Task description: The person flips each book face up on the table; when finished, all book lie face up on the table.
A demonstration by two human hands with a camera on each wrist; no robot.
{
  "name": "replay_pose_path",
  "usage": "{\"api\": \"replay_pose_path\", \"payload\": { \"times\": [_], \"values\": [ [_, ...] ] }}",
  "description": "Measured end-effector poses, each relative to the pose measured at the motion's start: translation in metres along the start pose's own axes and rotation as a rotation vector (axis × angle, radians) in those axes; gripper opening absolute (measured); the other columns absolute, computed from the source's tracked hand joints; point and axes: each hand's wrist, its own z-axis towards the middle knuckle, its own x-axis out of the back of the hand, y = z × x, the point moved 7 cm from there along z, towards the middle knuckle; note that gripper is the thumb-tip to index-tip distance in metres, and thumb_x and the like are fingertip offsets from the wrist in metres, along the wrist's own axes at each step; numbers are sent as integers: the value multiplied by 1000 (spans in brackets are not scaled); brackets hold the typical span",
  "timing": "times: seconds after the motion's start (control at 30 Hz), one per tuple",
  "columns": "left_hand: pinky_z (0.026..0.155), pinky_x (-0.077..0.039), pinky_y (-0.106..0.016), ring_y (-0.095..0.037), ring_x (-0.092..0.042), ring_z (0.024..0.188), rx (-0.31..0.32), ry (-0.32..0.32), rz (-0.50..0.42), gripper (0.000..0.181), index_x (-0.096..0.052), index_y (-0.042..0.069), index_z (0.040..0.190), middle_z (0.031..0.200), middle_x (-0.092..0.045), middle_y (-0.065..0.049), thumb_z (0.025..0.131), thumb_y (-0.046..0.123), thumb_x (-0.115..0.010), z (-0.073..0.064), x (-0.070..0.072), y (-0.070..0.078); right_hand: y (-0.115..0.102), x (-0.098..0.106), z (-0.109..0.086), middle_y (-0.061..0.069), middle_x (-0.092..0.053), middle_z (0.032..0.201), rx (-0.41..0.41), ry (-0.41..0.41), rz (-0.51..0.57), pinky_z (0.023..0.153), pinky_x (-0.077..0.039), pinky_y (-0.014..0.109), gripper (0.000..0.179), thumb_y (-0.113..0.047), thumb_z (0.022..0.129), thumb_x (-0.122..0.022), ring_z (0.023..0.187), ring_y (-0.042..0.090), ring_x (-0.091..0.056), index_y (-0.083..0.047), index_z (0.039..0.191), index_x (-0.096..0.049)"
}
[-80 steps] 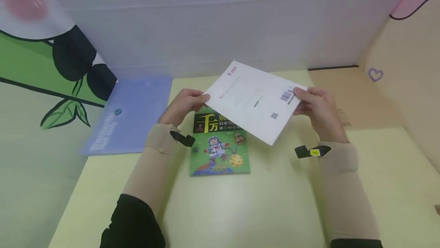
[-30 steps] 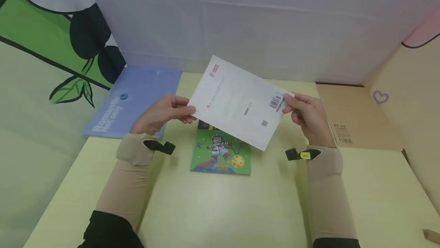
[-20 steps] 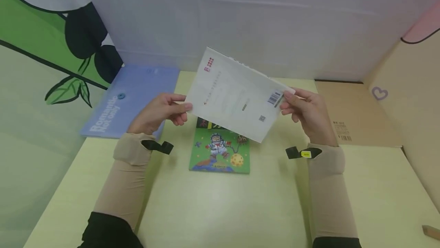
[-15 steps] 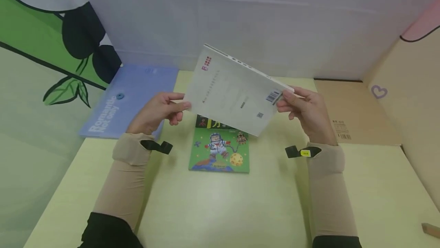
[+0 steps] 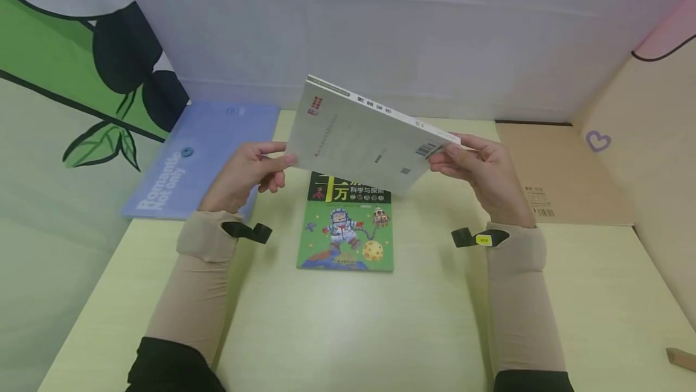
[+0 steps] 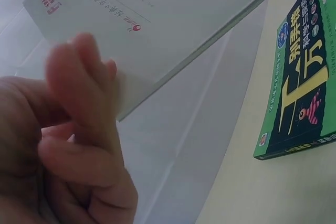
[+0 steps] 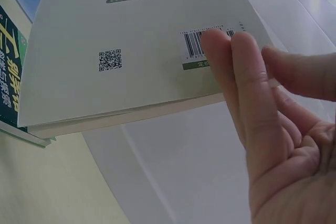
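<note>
A white book is held in the air, tilted, its back cover towards the head camera and its spine along the upper edge. My left hand pinches its left side between thumb and fingers. At the right corner, beside the barcode, my right hand pinches it. Below lies a green and black book with an astronaut on its cover, its top hidden behind the white one. In the left wrist view my left hand grips the white book; the right wrist view shows its QR code and barcode near my right hand.
On the table's back left lies a blue snap folder with white lettering. A flat brown cardboard-coloured item lies at the back right, near the side panel. A small brown object sits at the right edge. A pale sheet closes the back.
The white book has tipped, so its spine now shows and its lower corner has risen off more of the green book's cover. Earlier its back cover faced the camera more fully. Both hands kept hold.
</note>
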Motion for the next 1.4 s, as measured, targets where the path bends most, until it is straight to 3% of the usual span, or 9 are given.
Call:
{"api": "replay_pose_path", "payload": {
  "times": [0.17, 0.27, 0.57, 0.83, 1.03, 1.4],
  "values": [
    [65, -59, -22, -9, -75, 68, -4, 11, -30, 47, -64, -2, 149, 78, -78, 2, 109, 19, -72, 1, 0, 1, -2, -2, 0, 19, -83, 103, 23, -8, 7, 91, -64, 39, 22, -1, 110, -64, 89, 23, -83, 5, 127, -76],
    [75, -65, -26, -10, -79, 75, -3, 11, -66, 45, -63, -6, 148, 83, -81, 0, 109, 15, -71, 1, 0, 1, -2, -2, 1, 18, -83, 103, 25, 2, 6, 91, -64, 39, 23, -4, 111, -64, 89, 23, -83, 6, 127, -76],
    [85, -65, -27, -12, -82, 86, -31, 34, -144, 42, -63, -11, 144, 92, -84, -2, 108, 9, -71, 2, 0, 3, -1, -3, 2, 17, -83, 106, 29, 9, -10, 91, -64, 37, 23, -3, 110, -64, 89, 23, -83, 5, 129, -76],
    [89, -64, -27, -13, -82, 91, -62, 43, -182, 43, -62, -10, 146, 95, -84, -2, 107, 5, -71, 2, 2, 3, 1, -2, 3, 17, -83, 105, 45, -5, 7, 97, -63, 39, 24, 1, 110, -63, 91, 23, -83, 8, 130, -73],
    [92, -63, -28, -14, -82, 95, -86, 36, -203, 46, -59, -8, 151, 100, -85, -2, 107, 3, -70, 2, 2, 5, 1, -3, 3, 16, -83, 104, 51, 2, 32, 95, -64, 38, 23, 5, 109, -61, 89, 24, -83, 4, 125, -78],
    [95, -63, -31, -16, -82, 99, -97, 42, -176, 43, -63, -2, 150, 112, -83, -3, 108, 3, -68, 0, 7, 4, 8, -3, 5, 11, -83, 105, 43, 62, 23, 90, -65, 34, 21, -10, 112, -64, 85, 21, -83, -1, 116, -83]
  ]
}}
